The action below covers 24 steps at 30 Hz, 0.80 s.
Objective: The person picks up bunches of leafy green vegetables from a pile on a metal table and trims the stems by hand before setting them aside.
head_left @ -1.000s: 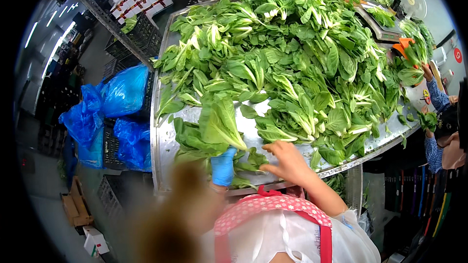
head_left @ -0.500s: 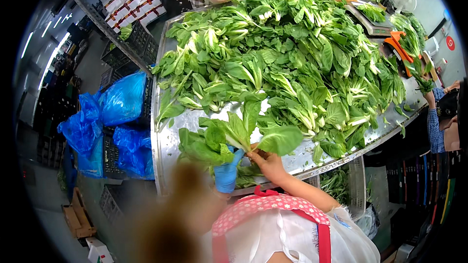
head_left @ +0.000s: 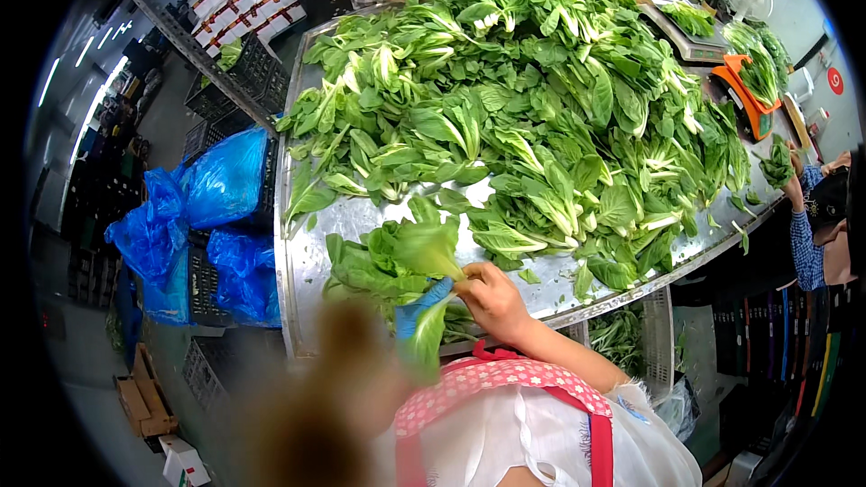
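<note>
A: Head view: where is the leafy green [head_left: 429, 252] held?
B: Above the bench [head_left: 308, 257], near edge. Stem end is pinched in the right hand's [head_left: 494, 303] grip; long axis is angled up-left from there.
A: Left hand [head_left: 418, 310]?
B: Blue-gloved, placed just left of the stem end, partly covered by a drooping leaf [head_left: 428, 339]; grip closure can't be told. Main pile [head_left: 550, 117] is spread beyond both.

The leafy vegetables [head_left: 523, 117] are green, the glove [head_left: 412, 313] blue, the apron [head_left: 541, 372] pink with pale flowers.
</note>
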Each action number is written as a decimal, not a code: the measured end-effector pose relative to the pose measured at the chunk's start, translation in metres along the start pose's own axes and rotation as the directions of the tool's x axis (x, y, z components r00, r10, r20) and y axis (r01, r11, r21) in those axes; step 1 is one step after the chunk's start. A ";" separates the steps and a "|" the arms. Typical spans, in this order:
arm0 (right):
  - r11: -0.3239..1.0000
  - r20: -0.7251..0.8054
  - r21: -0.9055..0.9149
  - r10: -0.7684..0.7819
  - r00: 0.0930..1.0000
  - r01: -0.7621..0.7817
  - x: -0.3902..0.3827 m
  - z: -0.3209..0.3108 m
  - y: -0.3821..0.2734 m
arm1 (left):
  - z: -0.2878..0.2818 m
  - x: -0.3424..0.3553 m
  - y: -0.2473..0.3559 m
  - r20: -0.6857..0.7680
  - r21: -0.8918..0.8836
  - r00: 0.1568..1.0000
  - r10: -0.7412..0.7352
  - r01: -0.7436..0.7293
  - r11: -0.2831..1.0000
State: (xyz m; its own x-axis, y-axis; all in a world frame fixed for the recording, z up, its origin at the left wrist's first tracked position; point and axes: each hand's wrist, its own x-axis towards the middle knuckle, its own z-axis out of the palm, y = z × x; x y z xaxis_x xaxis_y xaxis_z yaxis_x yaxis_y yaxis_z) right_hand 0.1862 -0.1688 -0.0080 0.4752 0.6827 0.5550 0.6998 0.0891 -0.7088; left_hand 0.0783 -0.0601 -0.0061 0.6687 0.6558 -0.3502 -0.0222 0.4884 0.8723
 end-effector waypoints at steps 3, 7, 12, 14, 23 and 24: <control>0.999 0.052 0.042 -0.004 0.999 0.002 0.001 -0.004 -0.003 | 0.000 0.015 -0.005 -0.006 -0.105 0.999 -0.053 0.052 0.993; 0.952 0.061 0.295 0.063 0.996 -0.078 0.000 -0.012 -0.013 | -0.003 0.021 0.002 0.052 -0.424 0.990 -0.130 0.140 0.895; 0.980 -0.004 0.090 0.181 0.984 -0.180 0.010 -0.014 0.005 | -0.021 0.023 0.016 0.121 -0.294 0.992 -0.030 0.065 0.954; 0.893 0.112 0.258 0.352 0.929 -0.370 0.022 -0.011 -0.002 | -0.023 0.024 0.014 0.141 -0.179 0.990 -0.016 0.041 0.983; 0.395 0.135 0.770 0.667 0.733 -0.501 0.015 0.023 -0.011 | -0.022 0.020 0.016 0.110 -0.207 0.990 -0.082 0.104 0.973; 0.358 0.092 0.822 0.684 0.724 -0.443 0.015 0.022 -0.014 | -0.021 0.022 0.013 0.123 -0.315 0.990 -0.070 0.106 0.943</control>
State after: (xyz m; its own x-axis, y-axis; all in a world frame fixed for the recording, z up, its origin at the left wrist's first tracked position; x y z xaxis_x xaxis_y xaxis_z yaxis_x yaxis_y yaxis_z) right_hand 0.1719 -0.1434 0.0008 0.7734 0.6218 -0.1232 -0.3983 0.3255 -0.8575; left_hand 0.0768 -0.0271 -0.0097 0.7550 0.5442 -0.3657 -0.1844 0.7115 0.6781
